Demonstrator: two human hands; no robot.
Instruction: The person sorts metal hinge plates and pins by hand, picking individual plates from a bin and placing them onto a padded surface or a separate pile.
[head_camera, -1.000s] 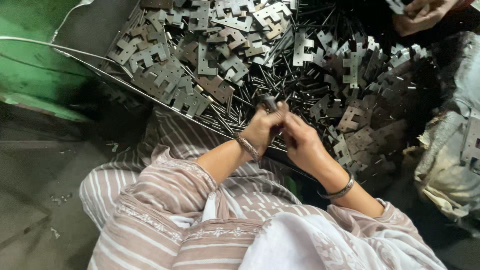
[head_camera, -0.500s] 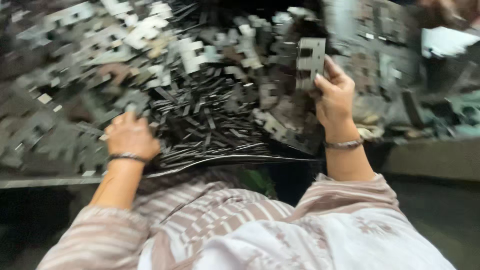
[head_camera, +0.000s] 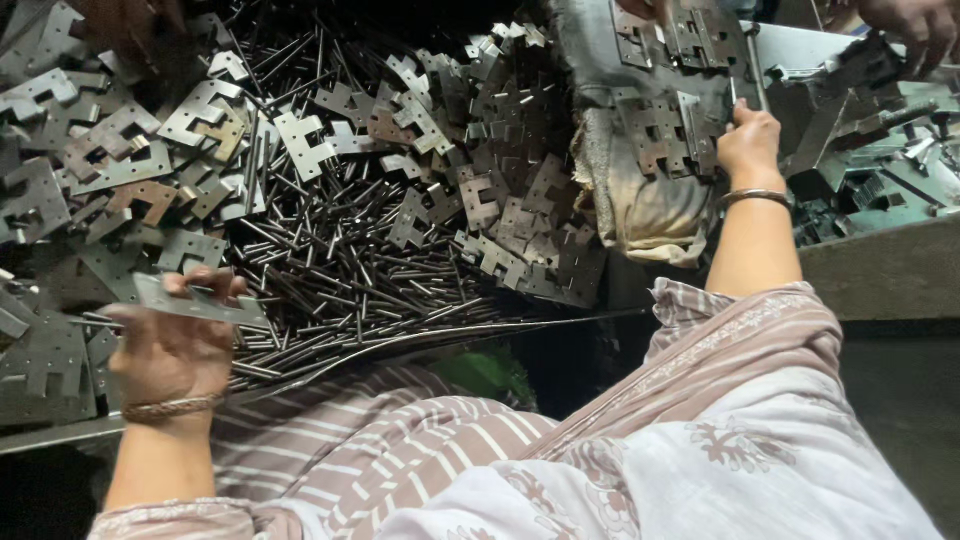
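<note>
Left hand (head_camera: 170, 345): closed on a flat metal hinge plate (head_camera: 195, 300), which is held level over the near edge of the heap.
Right hand (head_camera: 748, 140): fingers are curled around a notched hinge plate (head_camera: 690, 135) on a grimy cloth sack (head_camera: 640, 205).
Steel pins (head_camera: 350, 265): piled loose between the two hands.
Hinge plates (head_camera: 300, 140): scattered over the pins and the tabletop (head_camera: 50, 435).
Another person's hand (head_camera: 915, 25): seen at the top right corner.

Metal workshop: heaps of stamped hinge plates (head_camera: 300, 140), loose steel pins (head_camera: 360, 270), grimy bench.
</note>
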